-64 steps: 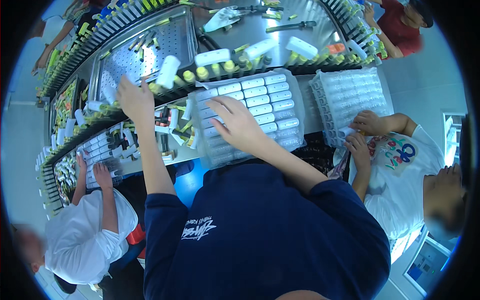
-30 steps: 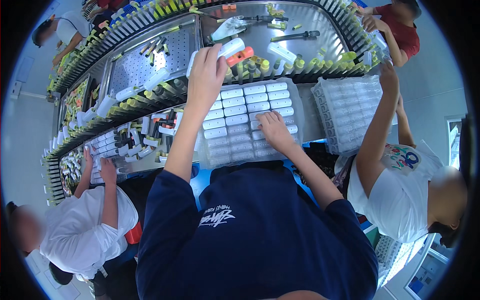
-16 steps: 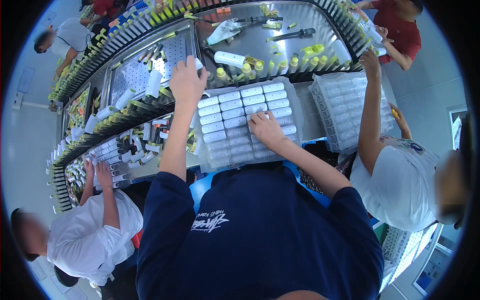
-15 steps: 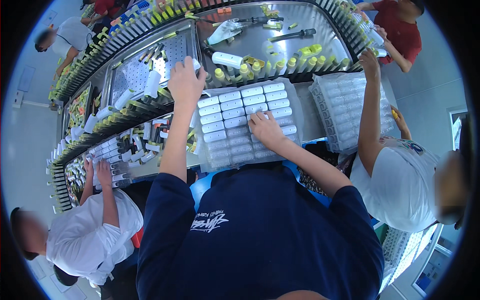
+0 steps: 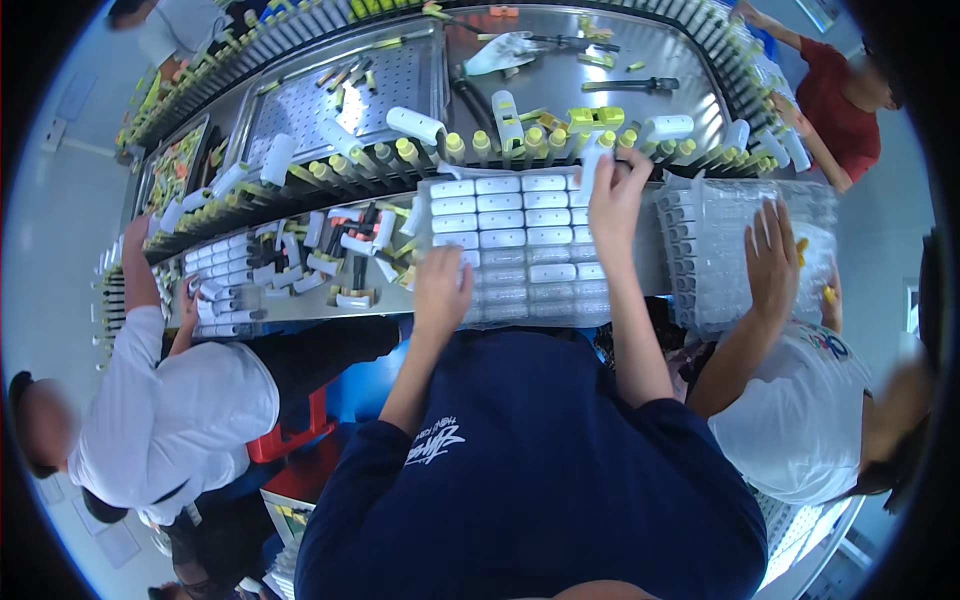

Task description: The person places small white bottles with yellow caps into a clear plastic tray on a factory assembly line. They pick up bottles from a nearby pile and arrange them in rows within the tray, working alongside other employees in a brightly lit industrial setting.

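Observation:
A clear plastic blister tray [image 5: 500, 302] lies in front of me, its upper rows filled with white plastic casings [image 5: 502, 220]. My left hand [image 5: 440, 295] is low over the tray's left column, fingers bent around a white casing [image 5: 468, 257] at a pocket. Farther up, my right hand [image 5: 618, 205] reaches past the tray's far right corner to the row of yellow-tipped posts [image 5: 480, 145]. Its fingers are closed on another white casing [image 5: 590, 172], partly hidden by the hand.
Behind the posts are a perforated metal tray [image 5: 345, 110] and a steel surface holding a white glove [image 5: 500, 52]. Loose casings and black parts [image 5: 325, 250] lie left of my tray. To the right, a co-worker's hand [image 5: 772, 260] rests over stacked clear trays [image 5: 690, 250]. Another co-worker sits left.
My left hand has come back from the posts to the tray's left column. My right hand has left the tray and moved up to the posts. The view has shifted.

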Demonstrator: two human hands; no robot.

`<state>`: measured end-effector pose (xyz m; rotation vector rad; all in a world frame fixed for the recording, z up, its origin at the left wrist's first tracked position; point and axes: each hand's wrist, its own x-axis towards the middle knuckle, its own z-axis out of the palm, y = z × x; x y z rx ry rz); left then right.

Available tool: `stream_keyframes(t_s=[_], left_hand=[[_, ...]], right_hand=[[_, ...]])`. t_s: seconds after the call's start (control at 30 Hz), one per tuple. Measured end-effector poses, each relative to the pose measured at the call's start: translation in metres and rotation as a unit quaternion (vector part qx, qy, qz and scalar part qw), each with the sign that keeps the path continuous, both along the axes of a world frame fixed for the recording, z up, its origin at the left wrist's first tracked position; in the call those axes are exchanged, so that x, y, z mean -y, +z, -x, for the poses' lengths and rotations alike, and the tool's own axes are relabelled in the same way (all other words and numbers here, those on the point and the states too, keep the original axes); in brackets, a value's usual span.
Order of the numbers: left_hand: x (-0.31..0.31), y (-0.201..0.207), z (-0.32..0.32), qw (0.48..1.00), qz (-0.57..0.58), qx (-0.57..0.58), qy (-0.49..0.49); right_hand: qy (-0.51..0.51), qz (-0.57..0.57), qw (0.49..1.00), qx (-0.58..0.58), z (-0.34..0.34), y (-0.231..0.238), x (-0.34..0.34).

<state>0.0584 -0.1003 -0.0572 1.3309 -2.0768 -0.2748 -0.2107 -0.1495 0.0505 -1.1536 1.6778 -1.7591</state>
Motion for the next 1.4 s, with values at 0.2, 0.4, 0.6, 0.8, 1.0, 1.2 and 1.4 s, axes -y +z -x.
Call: stream_keyframes(t_s=[0.2,0.4,0.6,0.8,1.0,1.2,1.4], left_hand=[[0.006,-0.007,-0.005,0.996,-0.028,0.057,-0.061],[0.022,0.003,-0.007,0.987,-0.030,0.115,-0.107],[0.026,-0.007,-0.004,0.942,0.076,0.282,-0.168],[0.027,0.022,-0.004,0.962,0.111,0.173,-0.180],[0.023,0.055,0.025,0.981,-0.131,-0.072,-0.122],[0.022,0.068,0.095,0.944,-0.175,-0.216,-0.176],[0.055,0.115,0.166,0.903,-0.218,-0.285,-0.236]], right_hand=[[-0.071,0.007,0.964,-0.257,-0.006,0.023,0.092],[0.010,-0.116,0.827,-0.550,-0.071,0.017,0.116],[0.052,0.039,0.843,-0.533,-0.103,0.013,0.101],[0.133,0.082,0.908,-0.389,-0.068,-0.002,-0.030],[0.181,-0.067,0.862,-0.468,-0.015,-0.109,-0.120],[0.192,-0.098,0.835,-0.507,-0.013,-0.126,-0.109],[0.200,-0.114,0.782,-0.580,-0.010,-0.130,-0.096]])
